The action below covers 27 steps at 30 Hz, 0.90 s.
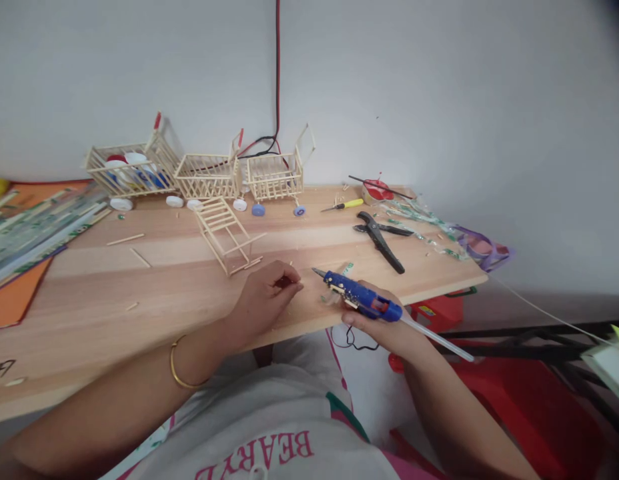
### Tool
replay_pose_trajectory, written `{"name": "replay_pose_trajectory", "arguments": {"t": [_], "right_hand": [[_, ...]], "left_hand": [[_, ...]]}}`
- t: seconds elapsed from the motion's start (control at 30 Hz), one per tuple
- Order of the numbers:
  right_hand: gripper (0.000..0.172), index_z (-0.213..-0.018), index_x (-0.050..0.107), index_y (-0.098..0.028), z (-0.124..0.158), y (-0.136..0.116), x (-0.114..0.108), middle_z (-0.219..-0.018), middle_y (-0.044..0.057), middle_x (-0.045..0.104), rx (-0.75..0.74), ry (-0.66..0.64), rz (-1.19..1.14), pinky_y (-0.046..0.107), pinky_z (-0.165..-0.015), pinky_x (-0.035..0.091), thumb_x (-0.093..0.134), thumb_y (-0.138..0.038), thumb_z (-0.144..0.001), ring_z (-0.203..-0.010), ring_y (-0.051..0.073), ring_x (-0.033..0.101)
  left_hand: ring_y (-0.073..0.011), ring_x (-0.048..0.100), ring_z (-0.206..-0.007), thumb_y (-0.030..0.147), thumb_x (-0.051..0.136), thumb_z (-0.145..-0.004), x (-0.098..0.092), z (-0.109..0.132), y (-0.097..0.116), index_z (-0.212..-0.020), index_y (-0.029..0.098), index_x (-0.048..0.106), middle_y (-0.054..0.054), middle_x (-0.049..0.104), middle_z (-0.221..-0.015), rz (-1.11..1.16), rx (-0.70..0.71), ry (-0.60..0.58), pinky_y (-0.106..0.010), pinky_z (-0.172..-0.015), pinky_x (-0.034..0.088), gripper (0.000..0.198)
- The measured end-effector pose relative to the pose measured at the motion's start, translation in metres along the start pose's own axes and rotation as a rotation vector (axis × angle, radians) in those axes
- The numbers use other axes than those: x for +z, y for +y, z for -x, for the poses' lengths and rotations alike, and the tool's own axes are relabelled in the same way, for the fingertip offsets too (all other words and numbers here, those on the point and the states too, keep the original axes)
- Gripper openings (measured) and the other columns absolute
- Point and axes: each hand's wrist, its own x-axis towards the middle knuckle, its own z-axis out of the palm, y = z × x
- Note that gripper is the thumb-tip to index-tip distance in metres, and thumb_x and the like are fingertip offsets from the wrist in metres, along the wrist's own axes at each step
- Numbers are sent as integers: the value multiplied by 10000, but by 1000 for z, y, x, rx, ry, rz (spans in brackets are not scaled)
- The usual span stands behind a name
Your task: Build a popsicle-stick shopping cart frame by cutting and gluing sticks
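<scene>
In my right hand [384, 327] is a blue hot glue gun [362, 297], its nozzle pointing left and a clear glue stick [439, 339] poking out of its back end. My left hand [267, 297], just left of the nozzle, is closed in a pinch over the table's front part. Whatever lies between its fingertips, if anything, is too small to make out. Beyond this hand lies a small frame of thin wooden sticks [227, 233], tilted on the table. A scrap of green-printed wrapper [348, 269] sits just behind the glue gun.
Three miniature stick carts on bottle-cap wheels line the wall: a left one [134, 167], a middle one [207, 175] and a right one [274, 177]. Black pliers [382, 241], a yellow-handled tool [344, 205], wrappers [419, 217] and purple scissors [482, 248] occupy the right. Packaged sticks [39, 223] lie left.
</scene>
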Motion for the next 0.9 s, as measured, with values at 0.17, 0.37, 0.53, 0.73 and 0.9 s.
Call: {"name": "replay_pose_trajectory", "arguments": {"t": [0.17, 0.37, 0.53, 0.73, 0.9], "right_hand": [[293, -791, 638, -196, -11, 10, -22, -797, 44, 684, -72, 131, -163, 287, -579, 507, 663, -479, -722, -649, 167, 624], [249, -741, 680, -193, -46, -7, -70, -725, 31, 693, -97, 501, 99, 259, -627, 505, 677, -440, -706, -730, 193, 634], [310, -898, 660, -202, -67, -21, -59, -867, 61, 685, -116, 439, 54, 339, -670, 507, 659, -464, -733, -772, 222, 639], [278, -766, 629, -198, -86, -33, -46, -754, 53, 661, -160, 358, 236, 331, -637, 497, 634, -473, -722, -711, 209, 612], [260, -800, 606, -207, -82, -48, -43, -801, 41, 655, -221, 167, 140, 305, -669, 507, 646, -455, -733, -740, 192, 622]], "left_hand": [[-141, 577, -730, 243, 565, -809, 1, 1, -3, -796, 193, 579, -15, 623, -786, 40, -22, -43, -272, -687, 446, 53], [-141, 567, -748, 217, 536, -837, -9, 2, 8, -819, 200, 562, -27, 617, -797, -51, 165, 77, -281, -712, 443, 36], [-132, 577, -753, 209, 548, -841, -25, -8, 31, -843, 202, 567, -27, 626, -816, -81, 231, 236, -262, -711, 454, 20], [-116, 590, -737, 201, 557, -836, -44, -33, 46, -840, 189, 587, -11, 644, -817, -151, 270, 374, -231, -684, 459, 33], [-111, 596, -729, 190, 562, -836, -54, -43, 37, -859, 181, 600, -15, 659, -820, -196, 302, 449, -221, -673, 462, 46]]}}
